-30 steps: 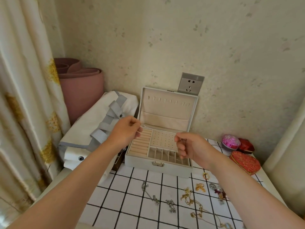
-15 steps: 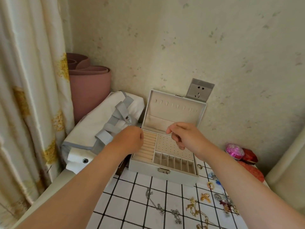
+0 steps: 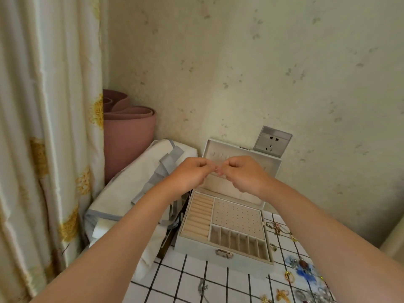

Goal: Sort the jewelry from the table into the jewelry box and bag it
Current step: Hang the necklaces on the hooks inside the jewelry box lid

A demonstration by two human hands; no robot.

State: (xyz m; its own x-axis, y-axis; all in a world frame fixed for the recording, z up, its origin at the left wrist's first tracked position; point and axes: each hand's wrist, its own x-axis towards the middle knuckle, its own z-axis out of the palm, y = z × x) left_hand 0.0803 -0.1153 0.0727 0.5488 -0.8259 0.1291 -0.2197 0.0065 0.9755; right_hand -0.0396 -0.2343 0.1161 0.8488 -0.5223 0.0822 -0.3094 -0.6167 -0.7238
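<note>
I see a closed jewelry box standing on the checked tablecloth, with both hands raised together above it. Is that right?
Not quite. The jewelry box is open, not closed: the head view shows its lid leaning back towards the wall and the tray compartments uncovered. The rest holds. The box stands on the checked tablecloth, and the left hand and right hand are raised together above it.

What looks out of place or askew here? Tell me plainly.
The wall socket behind the open jewelry box sits askew: its plate is tilted and seems to stand off the wall. Nothing looks spilled.
</note>
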